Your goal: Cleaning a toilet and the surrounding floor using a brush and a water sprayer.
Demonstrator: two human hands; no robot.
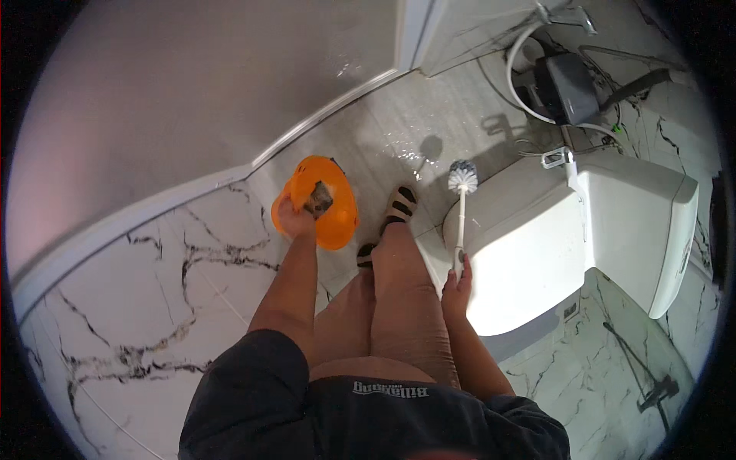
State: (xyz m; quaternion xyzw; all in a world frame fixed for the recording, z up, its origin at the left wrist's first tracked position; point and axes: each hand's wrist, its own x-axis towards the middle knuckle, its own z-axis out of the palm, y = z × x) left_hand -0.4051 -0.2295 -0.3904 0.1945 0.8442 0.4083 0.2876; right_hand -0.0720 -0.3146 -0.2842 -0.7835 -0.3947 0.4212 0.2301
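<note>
My left hand (pixel 296 218) grips an orange plastic vessel (pixel 336 227) above the tiled floor, at the left of my feet. A greyish-brown patch shows within the vessel; whether it is dirt, water or floor seen through it, I cannot tell. My right hand (pixel 458 287) is closed around the white handle of a toilet brush (pixel 462 207). The brush points away from me, its grey and white bristle head standing off the near front edge of the toilet (pixel 523 247).
A white door (pixel 230 92) with a raised frame runs along the upper left. At the upper right are a dark grey bin (pixel 566 89), a white hose (pixel 514 75) and a metal tap (pixel 569 17). The floor (pixel 414 126) has wet, shiny spots. Marble-patterned wall tiles (pixel 172 299) stand at the left.
</note>
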